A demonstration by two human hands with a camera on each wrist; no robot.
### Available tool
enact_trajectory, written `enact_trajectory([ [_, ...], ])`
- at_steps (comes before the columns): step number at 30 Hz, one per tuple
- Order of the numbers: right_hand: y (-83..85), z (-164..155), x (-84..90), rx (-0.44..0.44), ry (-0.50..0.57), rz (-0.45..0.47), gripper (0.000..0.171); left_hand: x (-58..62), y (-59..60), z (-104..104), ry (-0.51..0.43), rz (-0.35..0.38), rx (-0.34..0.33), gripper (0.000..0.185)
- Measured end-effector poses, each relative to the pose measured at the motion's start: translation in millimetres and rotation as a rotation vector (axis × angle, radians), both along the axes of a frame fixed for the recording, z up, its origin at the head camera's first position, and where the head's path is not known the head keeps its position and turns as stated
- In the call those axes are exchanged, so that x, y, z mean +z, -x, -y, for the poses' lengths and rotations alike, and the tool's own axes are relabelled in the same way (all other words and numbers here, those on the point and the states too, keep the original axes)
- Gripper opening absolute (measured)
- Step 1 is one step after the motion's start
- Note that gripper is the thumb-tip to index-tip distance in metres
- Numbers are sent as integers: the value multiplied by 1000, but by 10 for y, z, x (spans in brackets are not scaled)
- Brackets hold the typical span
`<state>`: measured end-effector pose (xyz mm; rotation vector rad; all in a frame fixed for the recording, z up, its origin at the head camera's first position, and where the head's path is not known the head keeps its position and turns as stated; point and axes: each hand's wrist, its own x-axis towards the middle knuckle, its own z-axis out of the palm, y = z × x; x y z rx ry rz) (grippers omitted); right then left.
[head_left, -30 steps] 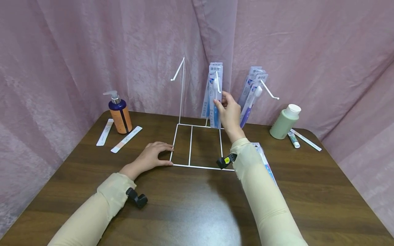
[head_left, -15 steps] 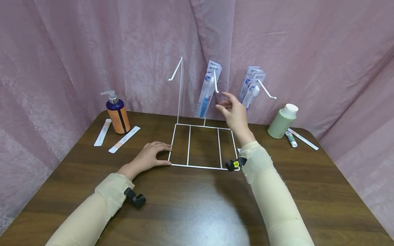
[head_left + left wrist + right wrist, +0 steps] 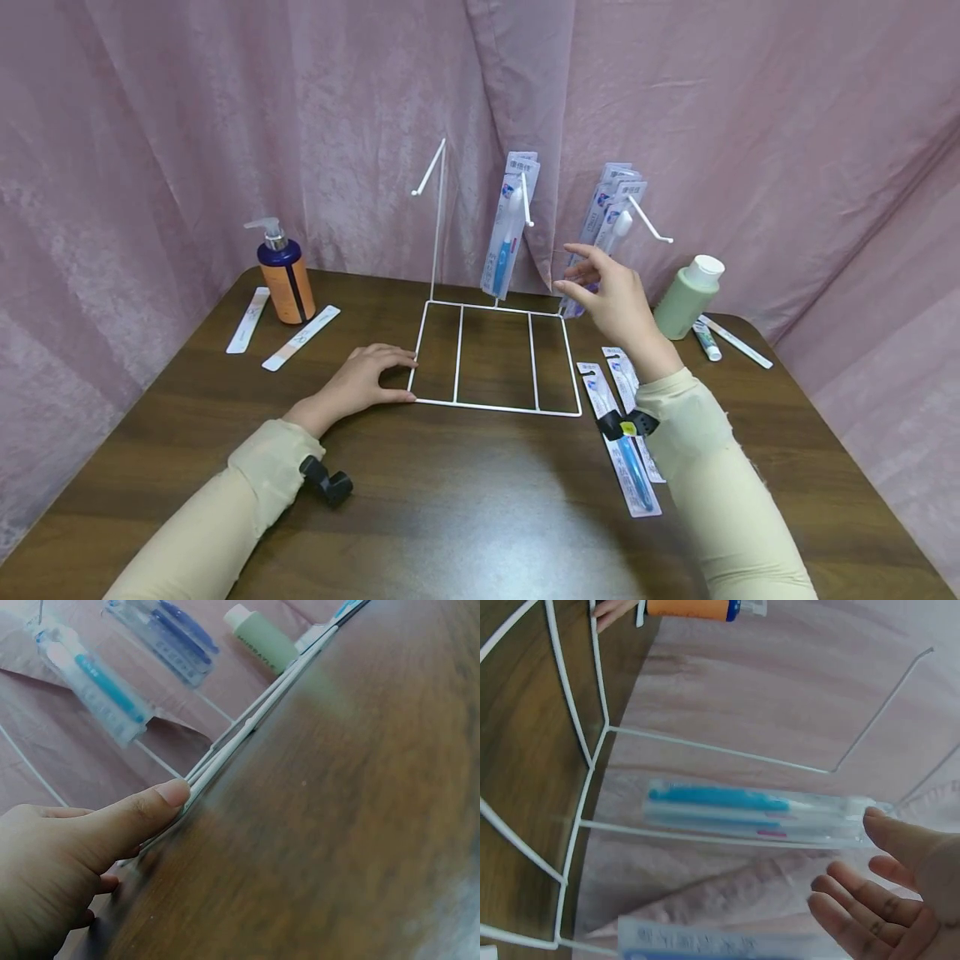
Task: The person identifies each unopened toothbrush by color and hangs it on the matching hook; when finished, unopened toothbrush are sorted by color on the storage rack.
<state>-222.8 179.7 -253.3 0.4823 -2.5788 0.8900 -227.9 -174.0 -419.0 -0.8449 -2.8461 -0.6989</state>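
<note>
My left hand rests at the front left corner of a white wire display rack. Its thumb presses the base wire, with the fingers spread along the left side. To the right of the middle hook, my right hand hangs in the air, fingers loosely bent and holding nothing. Packaged blue toothbrushes hang tilted from that hook. Purple packaged toothbrushes hang from the right hook, partly hidden behind my right hand. The left hook is bare.
Two more packaged toothbrushes lie on the table right of the rack, partly under my right forearm. An orange pump bottle and flat white sachets are at left. At right are a green bottle and a small tube.
My right hand has let go of the front blue toothbrush pack and moved right and slightly down. The blue packs have swung on their hook. My left hand stays at the rack's corner.
</note>
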Motion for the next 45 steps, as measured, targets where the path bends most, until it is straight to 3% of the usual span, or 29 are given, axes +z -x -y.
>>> enact_trajectory([
  [7, -164, -240, -25, 40, -115, 31, 51, 1, 17, 10, 10, -5, 0, 56],
  [14, -348, -408, -59, 50, -150, 107, 52, -7, 17, 12, 8, -10, -5, 56],
  [19, -442, -533, -140, 35, -159, 106, 52, 1, 8, 5, 5, -8, -7, 56],
  [33, -549, -937, -524, -16, -132, 132, 51, -20, 22, 7, -6, -19, -10, 55],
  [45, -514, -1181, -863, -75, -148, 214, 51, -13, 3, 2, -17, -23, -6, 54],
])
